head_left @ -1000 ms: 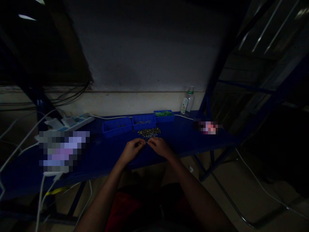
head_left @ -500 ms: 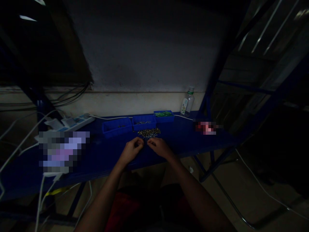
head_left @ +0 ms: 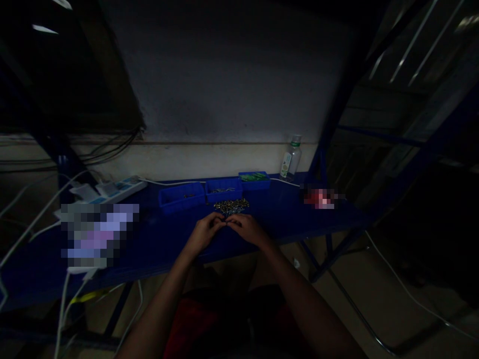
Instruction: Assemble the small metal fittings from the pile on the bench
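Observation:
My left hand [head_left: 205, 229] and my right hand [head_left: 245, 227] meet fingertip to fingertip over the front part of the blue table. Both are closed in a pinch, and whatever small thing they hold is too small and dark to make out. Just beyond the fingers lies a pile of small brass-coloured metal parts [head_left: 229, 204], with thin silvery pins [head_left: 235, 211] along its near side. Behind the pile stand a blue bin [head_left: 223, 195] with silvery pieces, a blue bin [head_left: 175, 201] with a few small parts, and a blue bin [head_left: 258, 184] with green pieces.
A clear bottle [head_left: 294, 158] with a green-banded neck stands against the wall at the back right. On the left a white power strip [head_left: 127, 188] has plugs and cables trailing off the blue table [head_left: 157, 249]. Blurred-out items sit at both ends.
My hands have come closer together, and their fingertips now meet where a small gap was. The bins, the pile and the bottle stay in place.

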A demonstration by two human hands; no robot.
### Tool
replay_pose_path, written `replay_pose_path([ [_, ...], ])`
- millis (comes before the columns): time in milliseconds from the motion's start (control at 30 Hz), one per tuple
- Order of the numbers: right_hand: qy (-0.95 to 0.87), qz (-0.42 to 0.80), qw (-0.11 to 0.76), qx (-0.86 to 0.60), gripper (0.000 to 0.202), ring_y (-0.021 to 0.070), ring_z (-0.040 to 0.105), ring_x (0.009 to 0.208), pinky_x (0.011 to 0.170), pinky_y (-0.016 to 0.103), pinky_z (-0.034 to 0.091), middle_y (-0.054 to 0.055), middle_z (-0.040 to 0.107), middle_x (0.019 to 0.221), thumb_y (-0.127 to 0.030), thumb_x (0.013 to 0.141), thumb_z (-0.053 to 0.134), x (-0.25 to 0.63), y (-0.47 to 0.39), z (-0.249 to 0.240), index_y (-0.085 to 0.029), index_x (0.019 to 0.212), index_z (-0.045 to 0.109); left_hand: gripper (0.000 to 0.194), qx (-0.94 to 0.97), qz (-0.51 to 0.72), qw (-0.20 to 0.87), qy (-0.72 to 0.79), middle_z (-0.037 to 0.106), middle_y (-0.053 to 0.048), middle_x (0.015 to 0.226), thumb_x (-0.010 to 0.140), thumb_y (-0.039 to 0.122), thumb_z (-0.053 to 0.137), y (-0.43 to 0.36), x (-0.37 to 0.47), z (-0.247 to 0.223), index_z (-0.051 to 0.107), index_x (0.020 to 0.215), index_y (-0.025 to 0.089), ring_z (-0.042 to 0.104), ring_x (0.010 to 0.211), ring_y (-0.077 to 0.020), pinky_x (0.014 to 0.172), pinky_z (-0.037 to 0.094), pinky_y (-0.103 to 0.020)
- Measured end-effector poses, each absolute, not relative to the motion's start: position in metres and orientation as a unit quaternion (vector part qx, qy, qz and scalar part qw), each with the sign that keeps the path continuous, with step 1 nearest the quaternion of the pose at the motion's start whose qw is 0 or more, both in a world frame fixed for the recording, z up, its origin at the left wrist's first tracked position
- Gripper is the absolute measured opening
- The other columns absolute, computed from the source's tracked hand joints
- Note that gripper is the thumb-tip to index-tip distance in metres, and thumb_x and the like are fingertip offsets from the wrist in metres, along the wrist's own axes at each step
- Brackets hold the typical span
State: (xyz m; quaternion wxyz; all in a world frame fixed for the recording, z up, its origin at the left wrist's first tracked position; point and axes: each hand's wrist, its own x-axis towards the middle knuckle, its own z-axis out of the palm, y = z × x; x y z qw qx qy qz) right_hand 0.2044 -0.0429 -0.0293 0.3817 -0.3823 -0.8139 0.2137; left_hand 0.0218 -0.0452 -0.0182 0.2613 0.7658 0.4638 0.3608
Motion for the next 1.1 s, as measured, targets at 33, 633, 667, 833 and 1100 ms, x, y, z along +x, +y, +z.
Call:
replay_pose_path([
  [33, -0.813, 0.215, 0.383, -0.383, 0.017, 0.0125, 0.059, 0.084, 0.075, 0.023, 0.042, 0.001, 0.064, 0.093, -0.025, 0.085, 0.048, 0.2043, -0.0432, -0.0290, -0.021, 0.096, 0.061, 0.029, 0.767, 0.358, 0.263, 0.463, 0.065, 0.000, 0.076, 0.079, 0.040, 0.051, -0.0455, 0.0219, -0.0179, 0.058, 0.097, 0.018, 0.060, 0.069, -0.0145, 0.063, 0.043, -0.022],
  [633, -0.776, 0.179, 0.406, -0.447, 0.014, 0.0127, 0.061, 0.080, 0.074, 0.023, 0.043, 0.001, 0.065, 0.086, -0.025, 0.086, 0.046, 0.2049, -0.0383, -0.0321, -0.021, 0.091, 0.059, 0.030, 0.788, 0.332, 0.244, 0.458, 0.068, -0.002, 0.082, 0.081, 0.039, 0.046, -0.0487, 0.0241, -0.0118, 0.065, 0.087, 0.017, 0.061, 0.073, -0.0173, 0.065, 0.043, -0.024],
  [667, -0.777, 0.177, 0.408, -0.447, 0.014, 0.0127, 0.060, 0.080, 0.073, 0.022, 0.043, 0.001, 0.065, 0.085, -0.025, 0.086, 0.046, 0.2050, -0.0384, -0.0322, -0.020, 0.090, 0.059, 0.029, 0.789, 0.329, 0.247, 0.456, 0.068, -0.002, 0.082, 0.081, 0.038, 0.047, -0.0484, 0.0242, -0.0122, 0.065, 0.087, 0.017, 0.061, 0.074, -0.0173, 0.066, 0.043, -0.024],
  [833, -0.782, 0.175, 0.410, -0.435, 0.014, 0.0128, 0.060, 0.078, 0.071, 0.022, 0.043, 0.001, 0.065, 0.083, -0.026, 0.086, 0.045, 0.2052, -0.0395, -0.0326, -0.021, 0.089, 0.058, 0.026, 0.796, 0.317, 0.244, 0.454, 0.067, -0.002, 0.079, 0.080, 0.034, 0.046, -0.0462, 0.0240, -0.0143, 0.064, 0.085, 0.016, 0.060, 0.072, -0.0165, 0.065, 0.042, -0.024],
  [1100, -0.784, 0.182, 0.394, -0.443, 0.012, 0.0128, 0.060, 0.075, 0.069, 0.022, 0.043, 0.001, 0.065, 0.080, -0.026, 0.085, 0.047, 0.2050, -0.0414, -0.0315, -0.020, 0.085, 0.058, 0.026, 0.792, 0.331, 0.227, 0.459, 0.064, -0.001, 0.078, 0.082, 0.034, 0.042, -0.0497, 0.0241, -0.0111, 0.061, 0.085, 0.017, 0.058, 0.070, -0.0155, 0.065, 0.041, -0.024],
])
